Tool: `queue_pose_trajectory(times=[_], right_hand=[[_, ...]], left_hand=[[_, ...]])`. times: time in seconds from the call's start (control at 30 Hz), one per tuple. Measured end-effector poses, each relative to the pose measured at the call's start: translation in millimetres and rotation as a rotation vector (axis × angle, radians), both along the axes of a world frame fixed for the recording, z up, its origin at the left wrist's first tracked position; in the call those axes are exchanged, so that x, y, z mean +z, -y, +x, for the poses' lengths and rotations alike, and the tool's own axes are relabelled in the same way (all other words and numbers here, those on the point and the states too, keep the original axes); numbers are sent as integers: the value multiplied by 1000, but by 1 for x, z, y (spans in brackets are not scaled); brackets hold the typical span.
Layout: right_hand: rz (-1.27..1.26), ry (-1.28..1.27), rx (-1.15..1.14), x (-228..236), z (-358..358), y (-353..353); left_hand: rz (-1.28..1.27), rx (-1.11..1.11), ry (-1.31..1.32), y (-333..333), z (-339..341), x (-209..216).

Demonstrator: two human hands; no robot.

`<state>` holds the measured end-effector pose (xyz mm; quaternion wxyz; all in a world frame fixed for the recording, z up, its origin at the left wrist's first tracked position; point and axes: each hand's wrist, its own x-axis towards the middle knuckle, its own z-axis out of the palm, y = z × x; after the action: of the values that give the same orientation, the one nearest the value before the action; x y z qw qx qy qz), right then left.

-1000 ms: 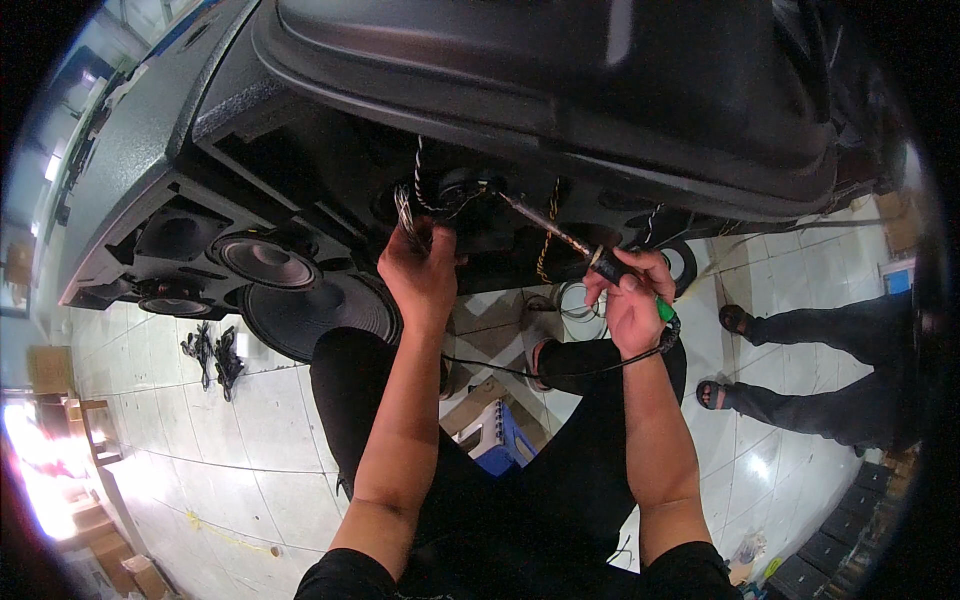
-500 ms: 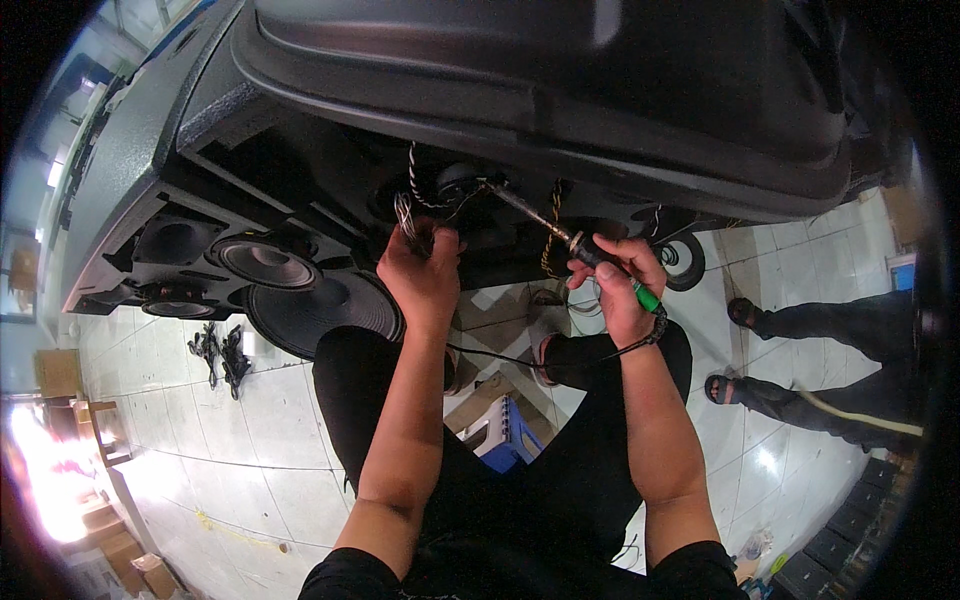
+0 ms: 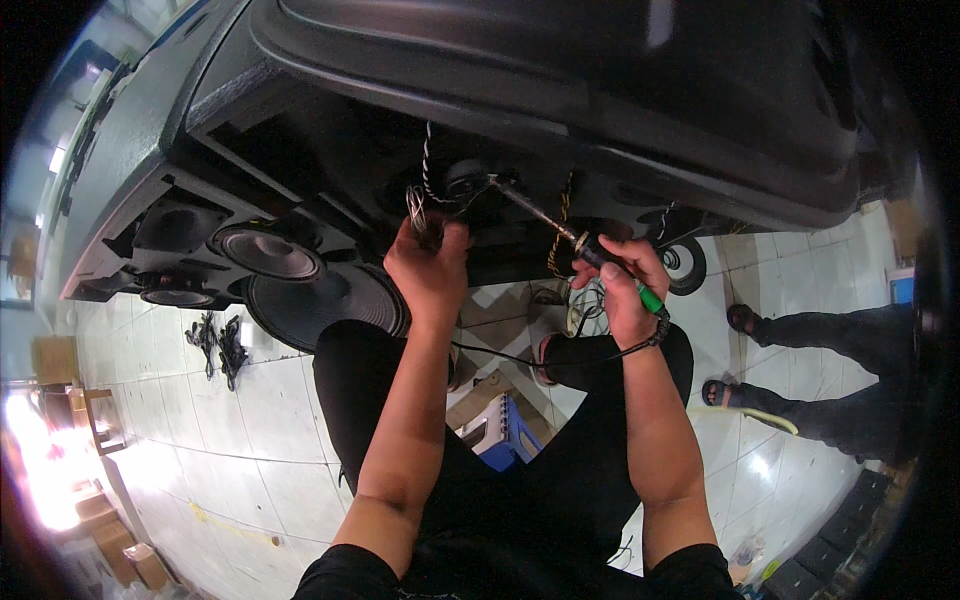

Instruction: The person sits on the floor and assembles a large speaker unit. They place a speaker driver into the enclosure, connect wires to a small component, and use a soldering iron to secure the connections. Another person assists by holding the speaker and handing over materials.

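Observation:
My right hand (image 3: 632,290) grips a soldering iron (image 3: 540,213) by its black and green handle. The iron's metal tip points up and left, meeting a dark round part (image 3: 468,180) under a large black speaker cabinet (image 3: 600,110). Pinched in my left hand (image 3: 428,275) is a small bundle of silvery wire (image 3: 416,207), probably solder; a thin strand runs from it toward the iron's tip. Beside it hangs a twisted black-and-white wire (image 3: 428,160). A twisted yellow-and-black wire (image 3: 564,220) dangles behind the iron. Shadow hides exactly what the tip touches.
Another speaker cabinet with a large woofer cone (image 3: 325,300) and a smaller cone (image 3: 268,252) is at left. Black cables (image 3: 232,350) lie on the tiles. A blue-and-grey box (image 3: 510,440) sits between my legs. At right stand another person's legs (image 3: 825,325), near a round ring (image 3: 686,265).
Both hands keep their grips, with the iron's tip at nearly the same spot. The cabinet and hanging wires appear shifted slightly right and down. A pale yellow hose by the other person's legs has moved left.

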<state>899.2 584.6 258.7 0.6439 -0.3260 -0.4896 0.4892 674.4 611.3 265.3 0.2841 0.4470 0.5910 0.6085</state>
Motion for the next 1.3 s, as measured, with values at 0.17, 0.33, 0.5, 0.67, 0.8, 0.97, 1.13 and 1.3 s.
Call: queue_pose_trajectory(times=[0.17,0.33,0.5,0.67,0.8,0.97,1.13,1.3], right_hand=[[17,17,1,-1,0,-1],[8,22,1,1,1,1],[11,18,-10,1,-1,0],[6,29,1,1,0,0],[8,20,-2,3,-2,1],[4,15,13,2,0,2],[10,27,7,2,0,2],[16,38,1,2,-1,1]], left_hand=[[24,-9,-21,-3,-5,-10],[-8,20,8,-1,-1,-3],[0,13,16,-1,0,0],[-4,19,29,-1,1,0],[-3,21,4,-3,-1,-3],[2,9,-55,-1,1,1],[9,15,-59,-2,2,1],[26,-4,-23,-3,0,-4]])
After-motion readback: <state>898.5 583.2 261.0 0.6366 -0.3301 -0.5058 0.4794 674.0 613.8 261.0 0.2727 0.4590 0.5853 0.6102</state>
